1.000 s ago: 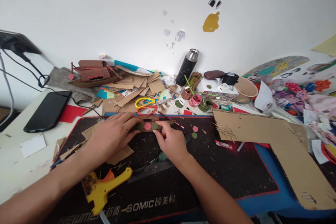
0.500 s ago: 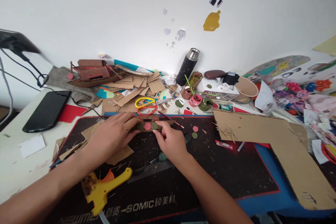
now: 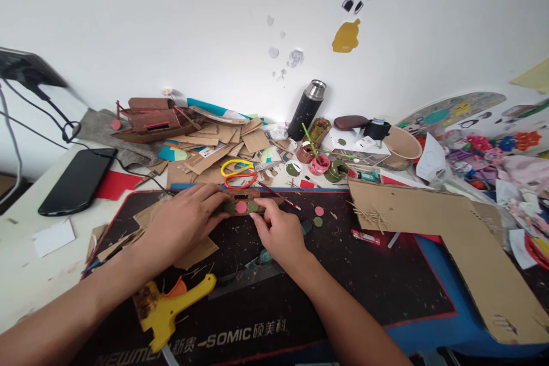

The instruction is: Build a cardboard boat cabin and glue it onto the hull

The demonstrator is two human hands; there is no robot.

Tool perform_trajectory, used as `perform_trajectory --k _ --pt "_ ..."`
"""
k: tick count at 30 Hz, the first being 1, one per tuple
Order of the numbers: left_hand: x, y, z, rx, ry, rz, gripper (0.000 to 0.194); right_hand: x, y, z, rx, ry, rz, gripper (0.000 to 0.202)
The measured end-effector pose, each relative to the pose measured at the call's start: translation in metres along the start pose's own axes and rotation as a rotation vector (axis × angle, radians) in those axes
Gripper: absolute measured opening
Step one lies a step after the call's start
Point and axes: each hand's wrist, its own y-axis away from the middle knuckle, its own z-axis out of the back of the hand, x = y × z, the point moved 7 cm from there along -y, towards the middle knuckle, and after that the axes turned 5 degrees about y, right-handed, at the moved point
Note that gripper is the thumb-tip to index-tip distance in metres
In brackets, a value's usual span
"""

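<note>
A small brown-painted cardboard model boat (image 3: pixel 247 192) lies lengthwise between my hands, low over the black desk mat. Along its near side sit a pink disc (image 3: pixel 241 207) and green discs (image 3: pixel 253 206). My left hand (image 3: pixel 184 217) is closed around the boat's left end, its fingers hiding that part. With thumb and fingertips, my right hand (image 3: pixel 281 231) grips the right end beside the green disc. A loose pink disc (image 3: pixel 319 211) and a loose green disc (image 3: pixel 317 221) rest on the mat to the right.
A yellow glue gun (image 3: pixel 182 304) lies on the near mat (image 3: pixel 351 297). Scissors (image 3: pixel 237 168), cardboard scraps (image 3: pixel 223 134), open paint jars (image 3: pixel 318 164) and a black flask (image 3: pixel 305 110) stand behind. A larger model boat (image 3: pixel 154 121) is back left; an L-shaped cardboard sheet (image 3: pixel 467 240) lies right.
</note>
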Motion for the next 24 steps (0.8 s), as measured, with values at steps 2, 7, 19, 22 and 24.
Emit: perform_trajectory --k 2,7,19,22,24 --pt "-0.0009 -0.0003 -0.0003 0.008 -0.003 -0.001 0.035 0.0 0.0003 0.0003 0.0 -0.006 -0.003 0.032" --pt "-0.0025 -0.0009 0.0001 0.019 -0.007 -0.003 0.032 0.0 0.0003 0.0 0.009 0.004 -0.005 0.033" --pt "0.0016 0.002 -0.0022 0.03 0.0 0.006 0.036 0.0 0.0007 -0.0008 0.027 0.0 -0.005 0.032" --pt "0.0015 0.0022 -0.0014 0.033 0.025 0.014 0.035 -0.0001 0.0003 -0.0002 0.027 0.003 -0.015 0.032" --pt "0.0016 0.0021 -0.0002 0.024 0.041 0.025 0.035 -0.0001 0.0004 0.0001 0.025 0.004 -0.017 0.032"
